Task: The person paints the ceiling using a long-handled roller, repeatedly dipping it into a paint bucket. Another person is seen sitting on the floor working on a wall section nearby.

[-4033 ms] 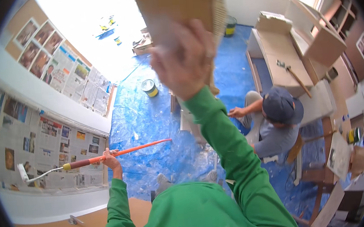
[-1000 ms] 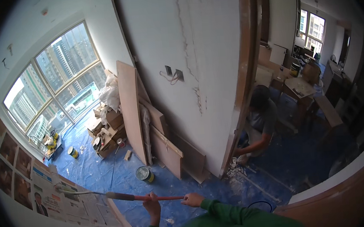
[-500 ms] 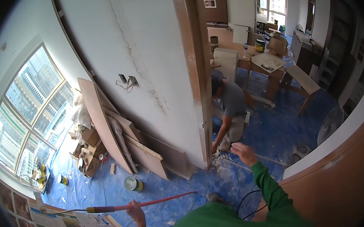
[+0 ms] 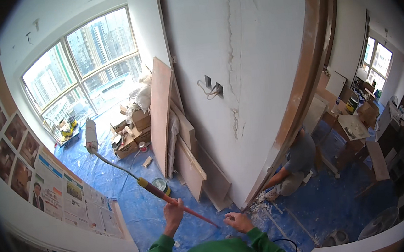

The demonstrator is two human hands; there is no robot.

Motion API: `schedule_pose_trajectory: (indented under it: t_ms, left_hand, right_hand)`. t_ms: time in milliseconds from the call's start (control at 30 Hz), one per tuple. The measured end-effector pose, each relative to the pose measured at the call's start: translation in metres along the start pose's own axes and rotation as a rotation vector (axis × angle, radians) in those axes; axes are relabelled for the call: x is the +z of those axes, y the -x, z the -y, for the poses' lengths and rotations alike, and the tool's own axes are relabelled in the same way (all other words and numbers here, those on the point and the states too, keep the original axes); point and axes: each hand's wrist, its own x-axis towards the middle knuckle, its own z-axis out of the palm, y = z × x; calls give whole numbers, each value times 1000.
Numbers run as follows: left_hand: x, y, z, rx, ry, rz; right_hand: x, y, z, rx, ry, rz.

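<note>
The left hand (image 4: 173, 214) has its fingers clamped mid-pole on the paint roller (image 4: 139, 179), lower centre; the right hand (image 4: 238, 220), fingers curled, nears the end; long, light, stiff, likely tip-heavy; best gripped two-handed.

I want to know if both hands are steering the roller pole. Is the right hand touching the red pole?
Apart. In the head view the right hand sits beside the lower tip of the red pole with blue floor sheet between them; only the left hand grips it.
</note>
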Motion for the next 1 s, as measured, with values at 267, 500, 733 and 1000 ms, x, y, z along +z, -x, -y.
schedule_pose_trajectory:
  t_ms: [267, 500, 733, 1000]
  left_hand:
    - [-10, 17, 1, -34, -48, -10]
    - [-2, 39, 13, 1, -31, 3]
    - [-4, 57, 10, 165, 118, 91]
    - [25, 69, 78, -103, -3, 310]
  right_hand:
    - [28, -37, 85, -214, -108, 194]
    - [53, -25, 162, -564, -18, 137]
    - [89, -41, 163, -743, -49, 7]
    - [106, -38, 177, -795, 210, -92]
